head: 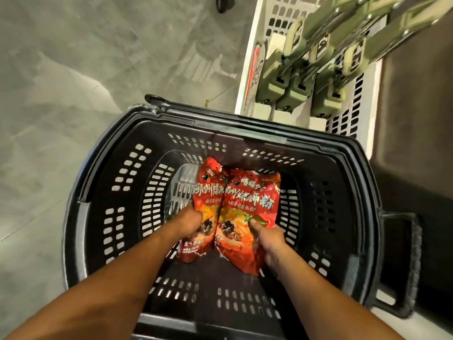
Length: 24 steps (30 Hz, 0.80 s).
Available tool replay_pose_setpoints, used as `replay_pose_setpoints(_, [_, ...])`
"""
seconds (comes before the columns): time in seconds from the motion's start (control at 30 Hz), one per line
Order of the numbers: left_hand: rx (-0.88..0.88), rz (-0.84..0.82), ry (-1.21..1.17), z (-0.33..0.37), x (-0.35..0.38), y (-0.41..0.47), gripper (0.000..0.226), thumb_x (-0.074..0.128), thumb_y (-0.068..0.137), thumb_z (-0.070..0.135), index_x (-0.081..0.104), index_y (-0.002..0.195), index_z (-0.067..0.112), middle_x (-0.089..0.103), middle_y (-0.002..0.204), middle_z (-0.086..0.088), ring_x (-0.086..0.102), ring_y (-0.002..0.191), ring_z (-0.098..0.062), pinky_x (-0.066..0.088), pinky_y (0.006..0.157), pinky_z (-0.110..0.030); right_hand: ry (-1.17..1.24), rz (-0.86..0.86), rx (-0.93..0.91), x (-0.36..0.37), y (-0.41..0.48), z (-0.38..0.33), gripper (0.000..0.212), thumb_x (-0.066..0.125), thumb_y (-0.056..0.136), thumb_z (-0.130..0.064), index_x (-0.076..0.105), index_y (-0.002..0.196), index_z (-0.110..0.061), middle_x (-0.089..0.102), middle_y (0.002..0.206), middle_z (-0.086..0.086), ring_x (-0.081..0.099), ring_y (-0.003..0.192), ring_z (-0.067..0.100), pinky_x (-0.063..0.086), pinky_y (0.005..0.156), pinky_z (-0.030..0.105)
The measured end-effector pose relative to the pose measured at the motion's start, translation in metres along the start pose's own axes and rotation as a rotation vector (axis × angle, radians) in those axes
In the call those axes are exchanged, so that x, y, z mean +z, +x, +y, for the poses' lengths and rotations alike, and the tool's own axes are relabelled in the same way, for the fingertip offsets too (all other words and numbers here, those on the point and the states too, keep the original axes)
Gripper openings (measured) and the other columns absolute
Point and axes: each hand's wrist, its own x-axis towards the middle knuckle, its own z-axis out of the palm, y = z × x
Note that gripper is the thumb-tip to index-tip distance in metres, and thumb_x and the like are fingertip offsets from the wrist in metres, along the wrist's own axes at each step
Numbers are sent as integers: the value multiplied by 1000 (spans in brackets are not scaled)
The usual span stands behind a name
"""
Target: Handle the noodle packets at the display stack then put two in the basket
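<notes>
Head view: we have both hands down inside the black basket (pixel 81 217), each on one red packet. Our left hand (pixel 188 220) grips the left red packet (pixel 208 192) at its lower left edge, fingers curled over the film, though the hand is a bit blurred. Our right hand (pixel 270 241) pinches the right red packet (pixel 252 204) at its lower right corner, thumb on the printed face, fingers underneath and hidden. The two packets sit side by side between our grips, edges touching along the middle, both tilted with their tops leaning away from us towards the far basket wall. Under the left grip a clear or silvery item (pixel 182 182) lies on the basket floor; we can't tell what it is. Beyond the far wall, up and right of our right grip, a white crate (pixel 255 45) holds green boxed goods (pixel 291 92). Progress, as we judge it: both packets are already in the basket, low and near the floor, but neither is released. What's left looks like letting go and getting our arms out.
</notes>
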Motion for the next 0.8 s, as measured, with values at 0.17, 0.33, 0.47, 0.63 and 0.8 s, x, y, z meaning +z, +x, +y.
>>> replay_pose_setpoints(0.17, [14,-104,-32,21,-13,-49,19,43,107,10,49,122,21,66,121,-23,66,113,-39,55,96,-49,-38,82,-9,2,-36,-8,19,71,97,-28,63,112,-19,72,109,9,70,103,33,56,99,52])
replay_pose_setpoints(0.33, [-23,-136,5,43,-42,-119,19,42,109,17,47,126,24,68,107,-10,70,88,-22,57,66,-34,-56,102,-5,-6,-96,-23,12,71,97,-28,64,104,-22,75,102,10,73,94,33,60,92,53])
replay_pose_setpoints(0.47, [-45,-132,73,60,-74,-187,21,41,108,23,50,126,18,71,104,-11,72,93,-27,61,83,-49,-82,86,-47,-12,-163,-45,12,70,98,-26,63,103,-17,74,98,11,73,87,32,60,77,42])
replay_pose_setpoints(0.63, [-18,-113,139,93,-114,-283,43,39,107,16,31,149,21,67,99,-10,72,89,-31,62,85,-56,-102,94,-115,-25,-258,-79,12,68,100,-25,59,94,-19,72,95,9,69,80,26,50,60,32])
replay_pose_setpoints(0.8, [110,-71,184,140,-155,-399,11,45,109,14,55,108,17,65,90,-4,65,72,-14,51,44,-17,-114,124,-239,-37,-371,-107,14,74,95,-27,66,102,-17,74,100,8,71,95,32,58,92,47])
